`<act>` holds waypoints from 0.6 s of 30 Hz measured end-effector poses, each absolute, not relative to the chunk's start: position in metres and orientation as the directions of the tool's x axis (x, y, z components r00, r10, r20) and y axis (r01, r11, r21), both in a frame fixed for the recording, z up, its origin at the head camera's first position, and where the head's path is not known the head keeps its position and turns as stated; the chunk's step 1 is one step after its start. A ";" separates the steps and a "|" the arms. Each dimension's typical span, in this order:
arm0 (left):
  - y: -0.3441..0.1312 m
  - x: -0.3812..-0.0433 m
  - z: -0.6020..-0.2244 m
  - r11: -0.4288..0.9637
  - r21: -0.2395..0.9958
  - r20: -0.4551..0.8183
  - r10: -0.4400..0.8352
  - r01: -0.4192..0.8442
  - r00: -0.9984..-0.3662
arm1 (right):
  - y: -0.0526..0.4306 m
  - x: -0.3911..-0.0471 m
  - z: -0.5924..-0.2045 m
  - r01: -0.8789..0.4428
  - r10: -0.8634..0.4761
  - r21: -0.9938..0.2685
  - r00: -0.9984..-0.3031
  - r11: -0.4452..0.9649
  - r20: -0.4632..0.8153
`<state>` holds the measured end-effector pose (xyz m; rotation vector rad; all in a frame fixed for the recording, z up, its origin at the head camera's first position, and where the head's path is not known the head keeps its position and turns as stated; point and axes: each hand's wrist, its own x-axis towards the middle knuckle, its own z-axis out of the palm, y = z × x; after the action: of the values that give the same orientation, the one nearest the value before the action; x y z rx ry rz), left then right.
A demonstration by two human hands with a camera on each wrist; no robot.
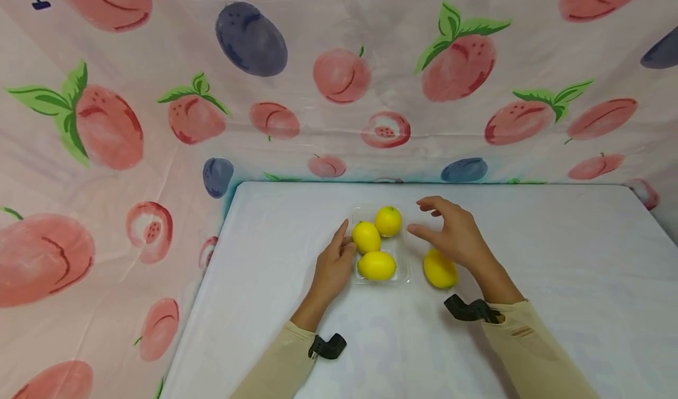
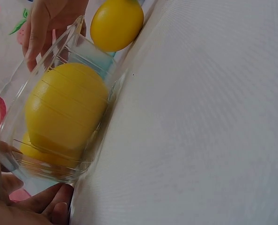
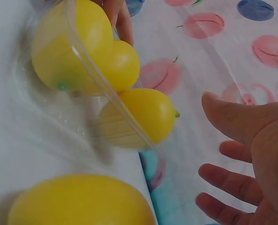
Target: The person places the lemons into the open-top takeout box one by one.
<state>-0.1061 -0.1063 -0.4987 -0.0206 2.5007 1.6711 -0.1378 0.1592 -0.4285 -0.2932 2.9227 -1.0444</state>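
Observation:
A clear plastic container (image 1: 401,274) holds three yellow lemons: one at the back right (image 1: 388,221), one at the left (image 1: 366,237) and one at the front (image 1: 376,266). Along the container's left side lies my left hand (image 1: 332,268), its index finger extended and its fingers touching the wall. My right hand (image 1: 454,232) is raised to the right of the container, thumb and fingers spread apart with nothing between them. Just below that hand, a separate lemon (image 1: 440,269) lies on the table. In the right wrist view, this loose lemon (image 3: 80,204) shows at the bottom.
The white table (image 1: 275,222) extends to both sides of the container. Behind it hangs a fruit-printed cloth (image 1: 296,81), which continues down the left side. A black wrist camera (image 1: 327,346) sits at the left sleeve, another wrist camera (image 1: 470,309) at the right.

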 end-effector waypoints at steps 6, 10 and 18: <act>-0.106 -0.106 -0.499 0.381 0.921 -0.120 0.071 -0.085 -0.990 | 0.173 -0.130 -0.426 -0.185 -0.222 -0.617 -0.975 0.765 0.016; -0.107 -0.106 -0.499 0.386 0.918 -0.123 0.067 -0.088 -0.990 | 0.182 -0.126 -0.430 -0.206 -0.261 -0.627 -0.965 0.751 0.004; -0.108 -0.106 -0.499 0.381 0.921 -0.123 0.073 -0.086 -0.990 | 0.200 -0.115 -0.440 -0.279 -0.325 -0.608 -0.945 0.743 0.037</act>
<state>-0.1057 -0.1080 -0.4990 -0.0123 2.4886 1.6723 -0.1151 0.2002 -0.4403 -0.4972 2.8662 -0.9820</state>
